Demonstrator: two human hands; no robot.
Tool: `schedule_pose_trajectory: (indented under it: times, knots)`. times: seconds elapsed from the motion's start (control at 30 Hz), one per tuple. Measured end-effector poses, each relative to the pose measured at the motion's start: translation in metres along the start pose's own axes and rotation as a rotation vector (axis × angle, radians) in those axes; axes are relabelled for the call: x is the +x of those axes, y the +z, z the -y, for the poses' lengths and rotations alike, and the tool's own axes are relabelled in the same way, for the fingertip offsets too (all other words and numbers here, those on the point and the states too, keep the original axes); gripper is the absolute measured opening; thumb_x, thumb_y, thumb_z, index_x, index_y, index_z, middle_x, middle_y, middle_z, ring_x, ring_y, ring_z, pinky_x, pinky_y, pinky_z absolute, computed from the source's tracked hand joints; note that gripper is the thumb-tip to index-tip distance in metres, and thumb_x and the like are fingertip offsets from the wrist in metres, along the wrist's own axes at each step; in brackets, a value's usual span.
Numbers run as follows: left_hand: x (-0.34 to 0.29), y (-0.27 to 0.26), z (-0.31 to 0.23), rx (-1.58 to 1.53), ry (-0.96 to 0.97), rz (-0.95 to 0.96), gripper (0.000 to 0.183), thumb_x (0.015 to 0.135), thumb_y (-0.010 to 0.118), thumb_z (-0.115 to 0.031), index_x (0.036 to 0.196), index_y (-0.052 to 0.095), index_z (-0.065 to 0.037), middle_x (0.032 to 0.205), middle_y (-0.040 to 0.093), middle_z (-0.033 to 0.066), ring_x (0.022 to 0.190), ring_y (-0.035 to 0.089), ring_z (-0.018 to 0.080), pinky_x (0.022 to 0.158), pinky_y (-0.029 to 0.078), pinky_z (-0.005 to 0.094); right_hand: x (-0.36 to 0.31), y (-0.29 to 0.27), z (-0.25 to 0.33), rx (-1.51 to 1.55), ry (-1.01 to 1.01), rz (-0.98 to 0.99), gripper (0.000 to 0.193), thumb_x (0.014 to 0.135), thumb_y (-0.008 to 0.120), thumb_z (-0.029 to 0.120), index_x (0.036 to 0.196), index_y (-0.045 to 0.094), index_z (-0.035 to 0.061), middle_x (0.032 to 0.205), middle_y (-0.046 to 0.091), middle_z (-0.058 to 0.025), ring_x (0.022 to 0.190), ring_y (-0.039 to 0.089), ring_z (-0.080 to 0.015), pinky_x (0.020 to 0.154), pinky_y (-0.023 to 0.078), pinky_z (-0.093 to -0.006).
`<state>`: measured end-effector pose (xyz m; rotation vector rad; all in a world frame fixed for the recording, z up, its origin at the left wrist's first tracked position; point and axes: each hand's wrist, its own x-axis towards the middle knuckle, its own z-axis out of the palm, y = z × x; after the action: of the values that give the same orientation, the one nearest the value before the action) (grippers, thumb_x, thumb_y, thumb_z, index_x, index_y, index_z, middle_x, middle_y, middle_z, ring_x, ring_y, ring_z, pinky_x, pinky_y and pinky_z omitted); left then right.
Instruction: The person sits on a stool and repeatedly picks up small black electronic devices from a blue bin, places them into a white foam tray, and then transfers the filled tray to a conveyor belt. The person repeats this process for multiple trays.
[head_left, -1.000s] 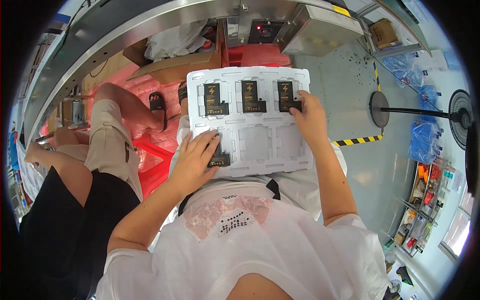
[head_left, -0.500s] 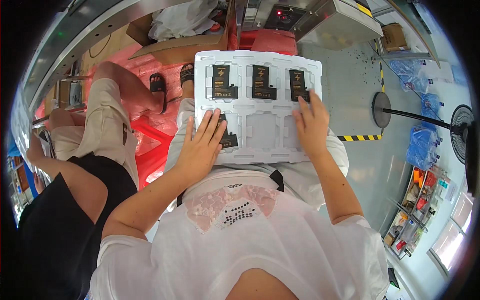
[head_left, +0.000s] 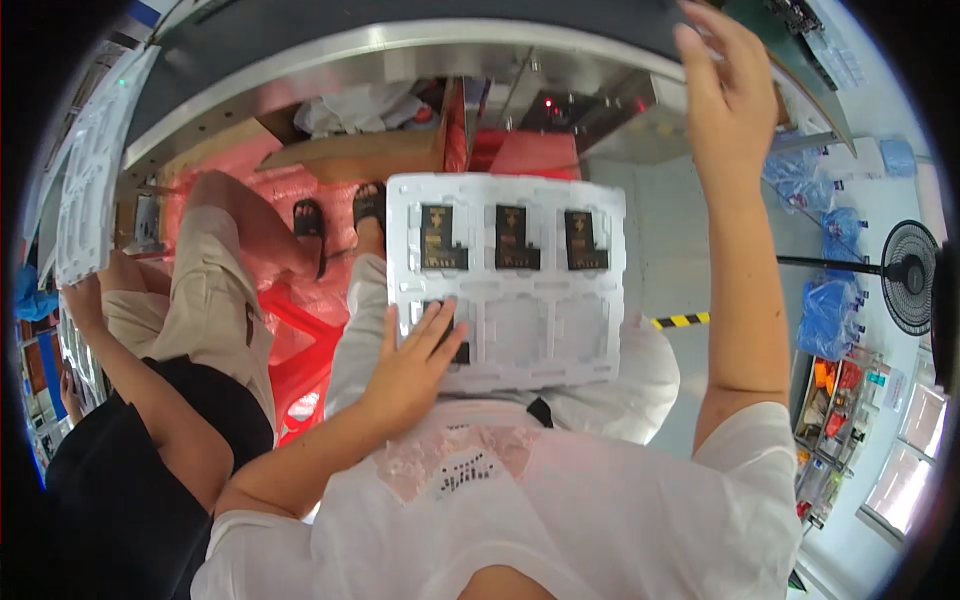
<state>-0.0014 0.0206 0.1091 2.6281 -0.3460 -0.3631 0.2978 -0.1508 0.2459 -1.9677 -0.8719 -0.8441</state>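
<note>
White six-compartment plastic tray (head_left: 500, 381) resting across the person's lap. Three black L-shaped batteries (head_left: 437, 240) fill its far row, one per compartment; a fourth battery (head_left: 461, 354) sits in the near-left compartment, partly hidden under the left hand (head_left: 410, 370). That hand lies with fingers extended and slightly apart, not clamped. The right hand (head_left: 735, 105) is raised beside the metal-edged bench (head_left: 400, 45), thumb and fingers apart. At left, a co-worker's hand (head_left: 86, 300) meets the lower edge of a similar tray (head_left: 90, 180).
</note>
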Motion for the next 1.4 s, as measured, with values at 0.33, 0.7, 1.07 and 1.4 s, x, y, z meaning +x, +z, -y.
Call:
schedule_pose_trajectory:
  times: [0.33, 0.7, 1.07, 1.4]
  knots:
    - [0.108, -0.157, 0.041, -0.075, 0.216, -1.032, 0.035, 0.083, 0.060, -0.006, 0.118, 0.055, -0.003, 0.120, 0.054, 0.0171, 0.112, 0.050, 0.0341, 0.095, 0.038, 0.0411, 0.140, 0.127, -0.102, -0.497, -0.124, 0.787, 0.045, 0.076, 0.064, 0.015, 0.119, 0.057, 0.0018, 0.123, 0.054, -0.0204, 0.115, 0.051, -0.0343, 0.097, 0.040, -0.0401]
    - [0.245, -0.294, 0.110, 0.393, -0.743, -0.789, 0.056, 0.076, 0.063, -0.048, 0.105, 0.064, 0.000, 0.109, 0.062, 0.0227, 0.102, 0.060, 0.0355, 0.085, 0.048, 0.0448, 0.109, 0.029, -0.026, -0.788, -0.047, 0.624, 0.022, 0.069, 0.068, 0.013, 0.085, 0.068, -0.0016, 0.082, 0.065, -0.0199, 0.084, 0.063, -0.0350, 0.084, 0.049, -0.0390]
    - [0.121, -0.123, -0.017, 0.072, 0.322, -0.694, 0.070, 0.071, 0.075, -0.028, 0.128, 0.046, -0.001, 0.123, 0.053, 0.0167, 0.113, 0.050, 0.0330, 0.097, 0.037, 0.0433, -0.227, -0.118, 0.065, 0.099, 1.322, 0.663, 0.037, 0.089, 0.057, 0.030, 0.073, 0.054, -0.0028, 0.070, 0.056, -0.0169, 0.063, 0.051, -0.0302, 0.060, 0.040, -0.0371]
    - [0.057, 0.025, -0.032, 0.046, 0.304, -0.171, 0.077, 0.070, 0.073, -0.020, 0.134, 0.035, 0.003, 0.137, 0.038, 0.0205, 0.123, 0.038, 0.0373, 0.105, 0.029, 0.0467, -0.254, -0.099, 0.071, -0.477, 0.862, 1.045, 0.037, 0.085, 0.058, 0.038, 0.079, 0.061, 0.0020, 0.081, 0.063, -0.0148, 0.077, 0.061, -0.0312, 0.066, 0.047, -0.0439]
